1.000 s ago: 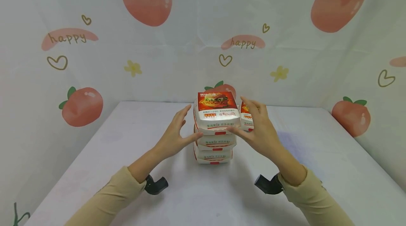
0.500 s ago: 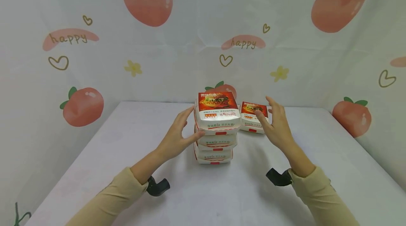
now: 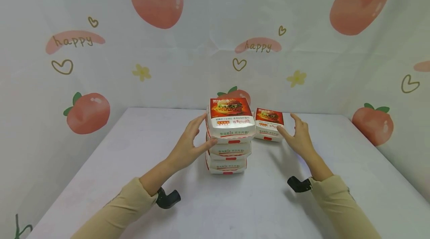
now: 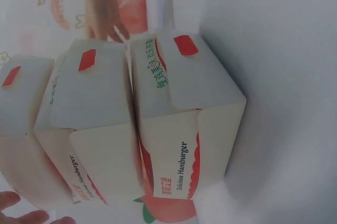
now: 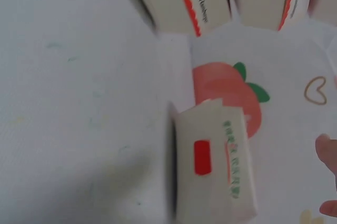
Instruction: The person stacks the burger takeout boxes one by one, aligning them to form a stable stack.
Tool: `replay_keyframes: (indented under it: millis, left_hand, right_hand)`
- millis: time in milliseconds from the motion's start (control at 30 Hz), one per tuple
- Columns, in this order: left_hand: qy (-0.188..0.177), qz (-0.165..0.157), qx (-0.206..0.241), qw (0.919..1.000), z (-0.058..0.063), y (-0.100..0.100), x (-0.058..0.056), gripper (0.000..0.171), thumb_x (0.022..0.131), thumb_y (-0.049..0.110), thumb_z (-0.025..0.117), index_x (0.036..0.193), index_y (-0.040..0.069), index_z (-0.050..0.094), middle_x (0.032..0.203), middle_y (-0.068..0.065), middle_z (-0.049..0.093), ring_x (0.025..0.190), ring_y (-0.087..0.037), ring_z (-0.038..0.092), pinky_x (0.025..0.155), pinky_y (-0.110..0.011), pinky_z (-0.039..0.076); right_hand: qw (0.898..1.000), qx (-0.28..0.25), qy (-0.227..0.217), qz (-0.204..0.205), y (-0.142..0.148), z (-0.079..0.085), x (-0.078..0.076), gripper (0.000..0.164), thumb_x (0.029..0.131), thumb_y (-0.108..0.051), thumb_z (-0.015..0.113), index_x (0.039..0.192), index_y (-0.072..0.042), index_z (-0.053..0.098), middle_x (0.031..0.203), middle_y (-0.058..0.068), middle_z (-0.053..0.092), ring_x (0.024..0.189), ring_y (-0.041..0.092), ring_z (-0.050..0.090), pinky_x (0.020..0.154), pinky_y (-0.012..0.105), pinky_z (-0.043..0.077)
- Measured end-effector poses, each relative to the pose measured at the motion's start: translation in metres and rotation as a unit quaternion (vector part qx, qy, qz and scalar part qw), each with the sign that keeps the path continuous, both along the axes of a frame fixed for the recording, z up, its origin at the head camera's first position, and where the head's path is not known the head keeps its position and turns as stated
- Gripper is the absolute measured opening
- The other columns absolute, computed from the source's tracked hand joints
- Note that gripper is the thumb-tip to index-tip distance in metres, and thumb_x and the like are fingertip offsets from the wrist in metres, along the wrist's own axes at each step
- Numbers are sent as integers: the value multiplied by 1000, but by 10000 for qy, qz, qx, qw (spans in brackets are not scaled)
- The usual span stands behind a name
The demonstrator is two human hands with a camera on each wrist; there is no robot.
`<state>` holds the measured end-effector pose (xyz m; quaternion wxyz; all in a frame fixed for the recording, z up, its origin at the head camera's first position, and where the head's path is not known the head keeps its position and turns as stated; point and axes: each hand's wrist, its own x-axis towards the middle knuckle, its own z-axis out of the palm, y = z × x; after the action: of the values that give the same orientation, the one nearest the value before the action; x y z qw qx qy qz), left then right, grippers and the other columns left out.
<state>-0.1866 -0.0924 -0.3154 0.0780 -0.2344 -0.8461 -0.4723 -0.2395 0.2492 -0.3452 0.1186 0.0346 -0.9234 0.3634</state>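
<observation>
We see the left grip [image 3: 186, 148] spread at nine o'clock of the hamburger-box stack [image 3: 230, 135]; the right grip [image 3: 299, 139], likewise spread, at four o'clock of a single hamburger box [image 3: 268, 125], itself at the stack's two o'clock.

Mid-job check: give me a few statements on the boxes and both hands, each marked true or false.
1. The stack of burger boxes is three high. True.
2. The right hand is nearer the lone box than the stack. True.
3. The right hand is gripping the lone box. False: the right wrist view shows its visible fingertips apart from it.
4. The lone box stands left of the stack. False: it stands right.
5. The left hand is beside the stack. True.
</observation>
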Motion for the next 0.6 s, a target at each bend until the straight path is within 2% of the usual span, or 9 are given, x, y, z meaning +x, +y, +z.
replay_keyframes:
  millis: [200,433,600]
  left_hand:
    - [11,-2,-1,10000,-1,0,0,78,87,27,65,149,14,20,153,-10,24,142,-29,22,112,-53,31]
    - [-56,-31,15,10000,-2,1,0,76,88,27,64,149,15,20,153,-10,23,142,-29,21,112,-53,31]
    - [-21,-6,0,10000,-3,0,0,75,89,27,63,149,13,20,152,-10,24,142,-30,22,111,-53,32]
  right_hand:
    - [9995,72,-293,48,6,-10,-8,81,91,-33,58,147,2,11,144,38,17,133,51,19,105,67,25]
    - [9980,100,-613,136,9,-23,-17,86,89,-33,61,148,0,9,143,38,19,124,50,32,100,63,35]
    - [9971,169,-708,229,7,-28,-21,85,89,-31,62,148,0,10,143,39,19,121,54,37,100,62,37]
